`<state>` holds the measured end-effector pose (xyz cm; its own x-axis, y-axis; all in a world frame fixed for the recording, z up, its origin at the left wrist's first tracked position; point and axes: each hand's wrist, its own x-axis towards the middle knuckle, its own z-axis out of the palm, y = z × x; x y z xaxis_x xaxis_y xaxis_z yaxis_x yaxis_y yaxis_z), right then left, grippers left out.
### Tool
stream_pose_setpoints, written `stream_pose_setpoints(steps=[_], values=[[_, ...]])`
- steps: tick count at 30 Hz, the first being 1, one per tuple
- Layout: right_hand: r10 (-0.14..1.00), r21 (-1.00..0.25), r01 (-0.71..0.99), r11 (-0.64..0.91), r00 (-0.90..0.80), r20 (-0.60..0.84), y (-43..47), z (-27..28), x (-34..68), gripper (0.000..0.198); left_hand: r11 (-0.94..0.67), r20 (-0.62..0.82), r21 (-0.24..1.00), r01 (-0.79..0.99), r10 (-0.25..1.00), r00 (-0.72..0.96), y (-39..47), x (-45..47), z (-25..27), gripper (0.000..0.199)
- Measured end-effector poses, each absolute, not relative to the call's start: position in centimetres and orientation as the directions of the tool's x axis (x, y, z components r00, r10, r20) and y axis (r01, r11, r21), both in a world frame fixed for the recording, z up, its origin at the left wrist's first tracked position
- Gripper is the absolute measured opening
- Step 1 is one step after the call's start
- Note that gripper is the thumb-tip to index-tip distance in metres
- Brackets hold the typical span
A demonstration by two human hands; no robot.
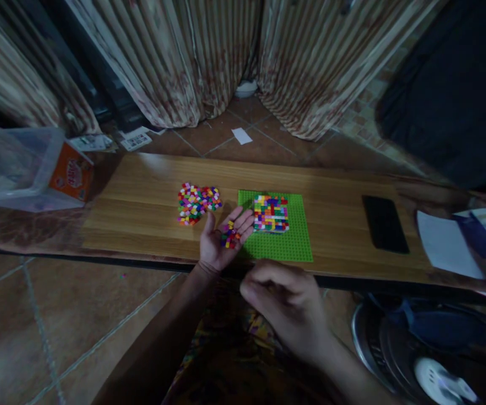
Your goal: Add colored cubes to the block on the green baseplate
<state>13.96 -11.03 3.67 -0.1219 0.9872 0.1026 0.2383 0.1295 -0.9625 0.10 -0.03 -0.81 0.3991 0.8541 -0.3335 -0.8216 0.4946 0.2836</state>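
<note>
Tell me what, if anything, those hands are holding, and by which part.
Loose coloured bricks rest on the open, upturned left hand, supported from below rather than pinched. The right hand is curled; whether it holds anything cannot be told.

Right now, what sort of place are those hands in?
Probably a room in someone's home. You can see long striped curtains, a tiled floor and a wood-topped table with colourful toy bricks on it.
</note>
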Motion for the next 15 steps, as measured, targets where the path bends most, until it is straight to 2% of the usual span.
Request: stream_pose_setpoints(steps=[3,6,9,12,15], values=[[0.991,-0.884,0.449,0.133,-0.054,0.122,-8.1,3.7,12.3,0.014,0.495,-0.325,0.282,-0.822,0.855,0.404,-0.1,0.1,-0.8,0.072],[0.995,-0.836,0.541,0.086,-0.012,0.095,-6.3,1.6,11.4,0.018,0.497,-0.311,0.277,-0.822,0.856,0.412,-0.1,0.0,-0.9,0.071],[0.993,-0.767,0.632,0.112,-0.034,0.117,-5.4,0.2,10.7,0.020,0.492,-0.290,0.279,-0.825,0.862,0.416,-0.1,-0.1,-1.1,0.071],[0.989,-0.724,0.676,0.137,-0.052,0.140,-5.1,-0.1,10.1,0.016,0.492,-0.285,0.282,-0.824,0.863,0.418,-0.1,-0.1,-1.3,0.072],[0.985,-0.734,0.657,0.170,-0.086,0.151,-5.0,0.1,10.0,0.015,0.495,-0.272,0.280,-0.822,0.863,0.427,-0.1,-0.2,-1.4,0.070]])
